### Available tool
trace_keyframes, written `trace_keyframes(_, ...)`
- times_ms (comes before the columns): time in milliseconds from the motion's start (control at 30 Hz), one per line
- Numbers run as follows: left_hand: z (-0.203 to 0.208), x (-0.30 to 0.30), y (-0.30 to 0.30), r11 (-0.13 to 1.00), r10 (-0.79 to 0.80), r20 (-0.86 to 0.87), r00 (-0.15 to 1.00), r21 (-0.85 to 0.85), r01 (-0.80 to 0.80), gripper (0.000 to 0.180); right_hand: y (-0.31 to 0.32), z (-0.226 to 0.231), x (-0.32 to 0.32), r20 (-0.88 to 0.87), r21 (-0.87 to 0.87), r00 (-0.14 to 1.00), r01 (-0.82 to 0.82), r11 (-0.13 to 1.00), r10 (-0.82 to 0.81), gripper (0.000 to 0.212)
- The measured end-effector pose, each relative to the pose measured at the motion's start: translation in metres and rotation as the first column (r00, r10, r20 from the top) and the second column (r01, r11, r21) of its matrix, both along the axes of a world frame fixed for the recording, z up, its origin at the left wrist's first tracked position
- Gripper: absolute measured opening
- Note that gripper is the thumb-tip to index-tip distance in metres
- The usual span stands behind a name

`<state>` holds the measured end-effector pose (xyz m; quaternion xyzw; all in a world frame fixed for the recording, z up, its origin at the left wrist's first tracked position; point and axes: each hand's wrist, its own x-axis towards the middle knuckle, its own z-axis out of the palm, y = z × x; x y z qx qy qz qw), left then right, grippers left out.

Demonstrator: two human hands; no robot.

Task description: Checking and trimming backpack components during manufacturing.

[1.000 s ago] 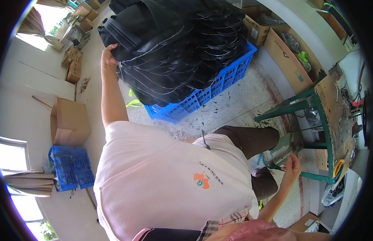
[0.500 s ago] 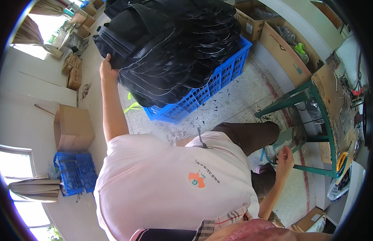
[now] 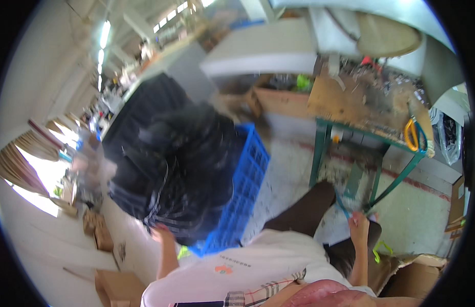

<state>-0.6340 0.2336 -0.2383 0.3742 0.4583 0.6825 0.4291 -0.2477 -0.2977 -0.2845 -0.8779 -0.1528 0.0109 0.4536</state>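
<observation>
A large heap of black fabric pieces (image 3: 171, 169), with pale threads along their edges, rises out of a blue plastic crate (image 3: 242, 192) on the floor. My left hand (image 3: 163, 235) is at the heap's lower left edge and seems to touch the cloth; motion smears its fingers, so their grip is unclear. My right hand (image 3: 359, 225) is beside my dark-trousered knee, fingers curled together. What they hold, if anything, cannot be made out. A thin blue strip (image 3: 342, 205) runs close to that hand.
To the right stands a worn wooden worktable (image 3: 360, 105) on green legs, with yellow-handled scissors (image 3: 412, 135) at its edge. Cardboard boxes sit at lower left (image 3: 119, 286), behind the crate (image 3: 283, 102) and at lower right (image 3: 416, 279). Scraps litter the floor.
The view has swung up and right, so the heap appears lower left. My left hand has moved from the heap's upper left part to its lower edge. My right hand stays by my knee.
</observation>
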Motion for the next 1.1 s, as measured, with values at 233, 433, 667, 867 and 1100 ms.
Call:
trace_keyframes(233,-0.059,0.176,-0.161,-0.279,-0.96,0.22,-0.171,-0.779,0.562,0.033,-0.035,-0.026,-0.027,0.073,-0.024,0.983,0.173,0.985,-0.171,0.018)
trace_keyframes(433,-0.055,0.291,-0.21,-0.087,-0.361,-0.629,-0.689,-0.712,0.696,0.015,-0.105,-0.025,-0.083,0.203,0.096,0.795,0.565,0.82,-0.571,0.013)
trace_keyframes(667,-0.066,0.339,-0.265,0.124,0.072,-0.665,-0.743,-0.733,0.669,0.058,-0.191,0.04,-0.143,-0.478,0.405,0.348,0.902,0.149,-0.806,0.015)
trace_keyframes(867,-0.079,0.342,-0.331,0.206,0.053,-0.685,-0.726,-0.704,0.679,0.054,-0.307,-0.055,-0.236,-0.694,0.079,0.009,0.995,-0.064,-0.72,0.017)
trace_keyframes(1100,-0.073,0.353,-0.349,0.192,0.074,-0.707,-0.703,-0.682,0.706,0.053,-0.307,-0.235,-0.229,-0.681,-0.576,0.365,0.267,0.772,-0.635,0.022)
